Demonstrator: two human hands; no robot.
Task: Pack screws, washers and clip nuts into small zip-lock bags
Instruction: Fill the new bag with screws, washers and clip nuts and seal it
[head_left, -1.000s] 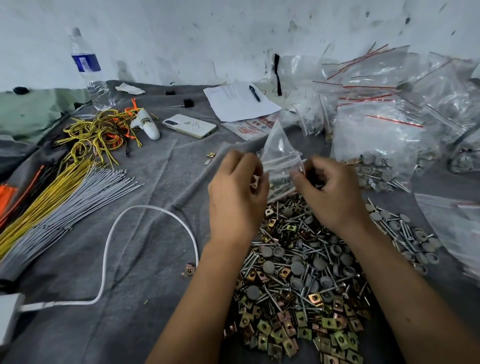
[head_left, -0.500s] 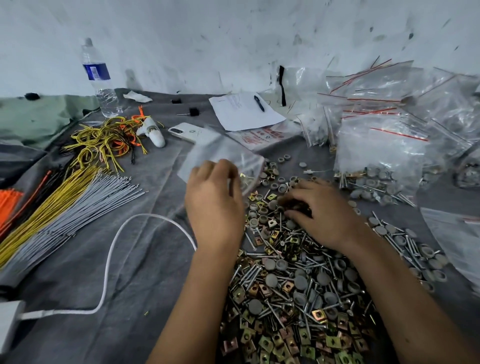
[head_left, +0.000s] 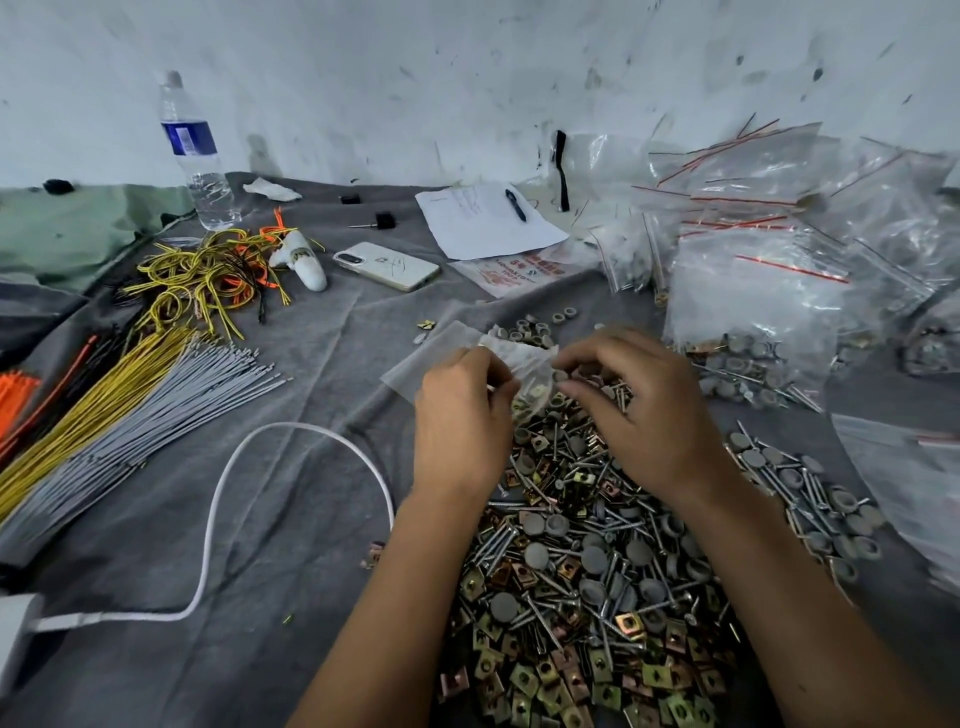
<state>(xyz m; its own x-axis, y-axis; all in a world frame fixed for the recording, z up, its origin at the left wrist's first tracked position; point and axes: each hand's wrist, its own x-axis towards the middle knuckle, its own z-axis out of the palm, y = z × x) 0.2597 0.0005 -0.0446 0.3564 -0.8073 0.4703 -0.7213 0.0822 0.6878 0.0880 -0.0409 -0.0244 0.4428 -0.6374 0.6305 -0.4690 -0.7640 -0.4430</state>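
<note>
Over the hardware pile (head_left: 582, 561) at bench centre, both hands work a small clear zip-lock bag (head_left: 447, 358). L hand (head_left: 462, 421): grip clamped on bag's near edge, fingers curled round it. R hand (head_left: 644, 410): fingertips (head_left: 563, 382) pinched together at the bag mouth; what they hold is too small to tell. Pile = screws, grey washers, brass clip nuts, mixed, directly under both wrists. Filled bags (head_left: 763, 291) stacked far R w/ red seals. Phone (head_left: 387, 266), water bottle (head_left: 195, 156), wire bundles (head_left: 119, 395) to the L.
</note>
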